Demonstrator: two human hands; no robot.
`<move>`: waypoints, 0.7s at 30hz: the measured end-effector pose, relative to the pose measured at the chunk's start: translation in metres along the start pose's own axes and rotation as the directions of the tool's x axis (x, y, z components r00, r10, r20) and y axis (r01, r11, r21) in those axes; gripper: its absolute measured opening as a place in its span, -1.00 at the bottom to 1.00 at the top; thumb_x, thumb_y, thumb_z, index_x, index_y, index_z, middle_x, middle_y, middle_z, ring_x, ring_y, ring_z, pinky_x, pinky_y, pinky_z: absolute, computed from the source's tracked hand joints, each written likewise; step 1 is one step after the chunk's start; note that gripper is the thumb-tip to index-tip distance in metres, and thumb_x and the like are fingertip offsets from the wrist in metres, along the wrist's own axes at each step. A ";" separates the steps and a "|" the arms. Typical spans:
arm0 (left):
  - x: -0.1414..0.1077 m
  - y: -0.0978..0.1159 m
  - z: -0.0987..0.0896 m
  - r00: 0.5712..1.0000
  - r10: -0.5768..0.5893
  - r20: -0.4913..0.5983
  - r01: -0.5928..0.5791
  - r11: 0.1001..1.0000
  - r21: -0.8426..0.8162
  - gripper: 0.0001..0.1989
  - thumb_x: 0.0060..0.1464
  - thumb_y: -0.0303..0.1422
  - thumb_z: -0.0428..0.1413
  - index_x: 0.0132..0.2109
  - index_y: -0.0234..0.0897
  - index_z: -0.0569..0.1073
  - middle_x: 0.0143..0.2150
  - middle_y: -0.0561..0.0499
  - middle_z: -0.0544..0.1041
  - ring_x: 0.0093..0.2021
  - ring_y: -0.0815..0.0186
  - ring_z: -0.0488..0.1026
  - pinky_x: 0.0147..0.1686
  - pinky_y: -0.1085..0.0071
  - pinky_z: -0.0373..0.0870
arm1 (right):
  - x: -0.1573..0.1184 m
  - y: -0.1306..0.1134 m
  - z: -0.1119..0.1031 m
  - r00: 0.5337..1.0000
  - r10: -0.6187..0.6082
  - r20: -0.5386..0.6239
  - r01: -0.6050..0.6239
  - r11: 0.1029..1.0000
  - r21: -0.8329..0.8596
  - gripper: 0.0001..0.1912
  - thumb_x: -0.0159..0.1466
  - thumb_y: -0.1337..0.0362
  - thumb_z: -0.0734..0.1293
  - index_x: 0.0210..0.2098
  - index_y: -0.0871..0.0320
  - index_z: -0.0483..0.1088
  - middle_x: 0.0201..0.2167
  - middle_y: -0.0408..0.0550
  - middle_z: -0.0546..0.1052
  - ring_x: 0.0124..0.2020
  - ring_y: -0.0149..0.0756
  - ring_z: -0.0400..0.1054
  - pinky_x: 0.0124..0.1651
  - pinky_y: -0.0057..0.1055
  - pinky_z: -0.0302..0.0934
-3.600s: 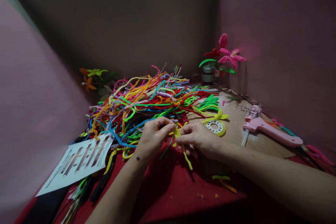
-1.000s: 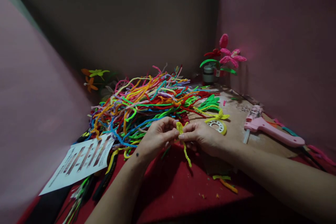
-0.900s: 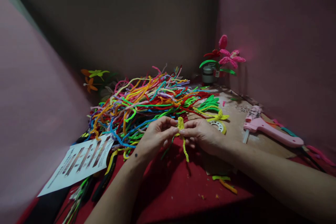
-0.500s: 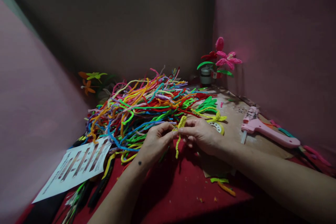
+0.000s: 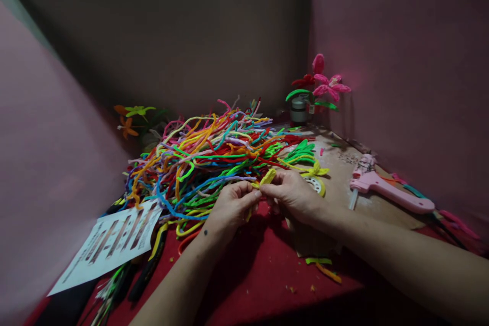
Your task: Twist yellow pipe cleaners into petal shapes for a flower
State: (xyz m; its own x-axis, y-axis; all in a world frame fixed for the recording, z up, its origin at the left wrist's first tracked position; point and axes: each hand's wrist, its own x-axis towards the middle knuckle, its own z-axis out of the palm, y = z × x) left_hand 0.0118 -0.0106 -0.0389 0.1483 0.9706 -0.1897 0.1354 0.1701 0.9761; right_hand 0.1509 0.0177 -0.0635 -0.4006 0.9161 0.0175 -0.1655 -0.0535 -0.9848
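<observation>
Between my hands, over the red cloth point(image 5: 244, 275), is a small yellow piece of fuzzy stem point(image 5: 268, 177), its thick folded end tilted up to the right. My left hand point(image 5: 234, 205) pinches it from the left, and a short yellow end shows below those fingers. From the right, my right hand point(image 5: 290, 193) pinches the same piece, its fingertips touching my left ones. Just behind the hands lies a big heap of coloured fuzzy stems point(image 5: 214, 147). A yellow star-like piece point(image 5: 316, 169) and a yellow tape roll point(image 5: 319, 186) are beyond my right hand.
A pink glue gun point(image 5: 389, 191) rests on a brown board point(image 5: 338, 188) at the right. Pink flowers point(image 5: 331, 86) stand behind. At the left are a printed sheet point(image 5: 110, 244), yellow-black pliers point(image 5: 153, 260) and orange flowers point(image 5: 129, 127). Loose scraps point(image 5: 328, 272) lie in front.
The yellow piece has tilted to the right, and its lower end, which hung straight down, is now mostly behind my left fingers. My left hand has turned slightly.
</observation>
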 end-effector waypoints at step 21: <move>-0.002 0.002 -0.013 0.969 0.021 0.246 -0.006 0.998 -0.063 -0.84 -0.03 -0.31 0.09 -0.38 -0.35 0.34 -0.62 0.17 0.19 -0.72 0.61 -0.06 -0.76 0.62 -0.16 | -0.001 -0.002 0.005 0.995 0.080 0.059 -0.092 0.961 0.261 -0.89 -0.07 0.39 0.33 -0.56 0.22 0.27 -0.68 -0.20 0.34 -0.70 -0.47 0.21 -0.68 -0.48 0.25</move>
State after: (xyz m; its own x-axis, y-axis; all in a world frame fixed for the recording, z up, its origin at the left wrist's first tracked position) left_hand -0.0012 -0.0096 -0.0352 0.3878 0.9021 -0.1892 0.0730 0.1746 0.9819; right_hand 0.1476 0.0150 -0.0603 -0.4648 0.8840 -0.0508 -0.3575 -0.2399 -0.9026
